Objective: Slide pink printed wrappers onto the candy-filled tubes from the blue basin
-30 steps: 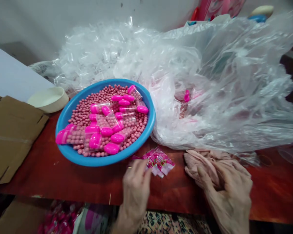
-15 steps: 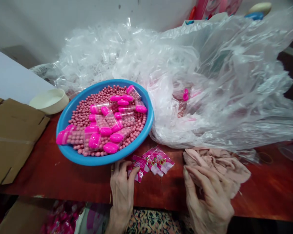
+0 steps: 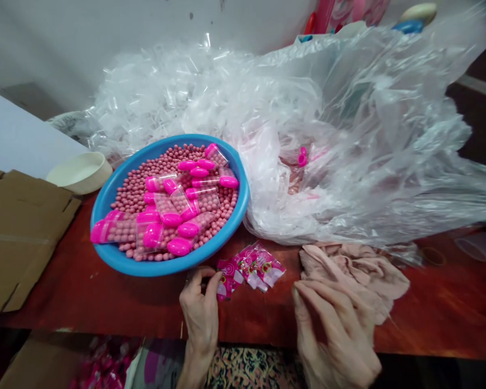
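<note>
My left hand (image 3: 200,305) is at the near rim of the blue basin (image 3: 178,266), fingers curled and thumb closed in at the left edge of a small pink packet (image 3: 228,278). Beside that packet, more shiny pink packets (image 3: 259,266) lie overlapping on the table. My right hand (image 3: 338,329) hovers in front of a crumpled beige cloth (image 3: 356,270), its thumb and fingertips drawn together; whatever may be between them does not show. In the basin, clear tubes with bright pink caps (image 3: 180,247) rest on many small pink balls (image 3: 133,189).
Heaped clear plastic (image 3: 174,92) and a large transparent bag (image 3: 389,151) cover the back of the red-brown table (image 3: 267,319). On the left are a cream bowl (image 3: 83,175) and cardboard (image 3: 24,237). A clear cup (image 3: 480,246) lies at the right.
My left thumb has drawn in toward the curled fingers at the packet's edge. My right hand keeps much the same pose. The whole view has shifted slightly.
</note>
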